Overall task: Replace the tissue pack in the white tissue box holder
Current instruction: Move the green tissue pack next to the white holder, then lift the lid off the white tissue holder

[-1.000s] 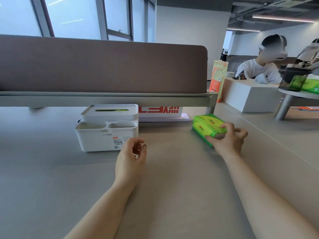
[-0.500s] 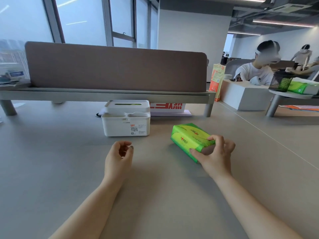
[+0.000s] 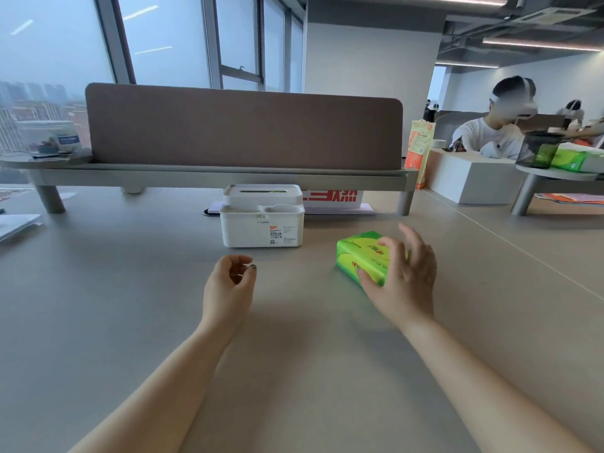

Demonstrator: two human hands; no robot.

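The white tissue box holder stands on the grey desk, its lid on, with green showing through the slot. A green tissue pack lies flat on the desk, to the right of the holder and a little nearer me. My right hand is at the pack's right end with its fingers spread and lifted; only the thumb touches the near corner. My left hand hovers in front of the holder, loosely curled and holding nothing.
A brown divider screen on a grey raised shelf runs behind the holder, with a red-and-white box under it. An orange bag stands at the shelf's right end. Another person sits at the far right. Papers lie at the left edge.
My right hand drew the green pack from near the shelf toward me and to the holder's right, then spread its fingers off it. My left hand stayed curled in front of the holder.
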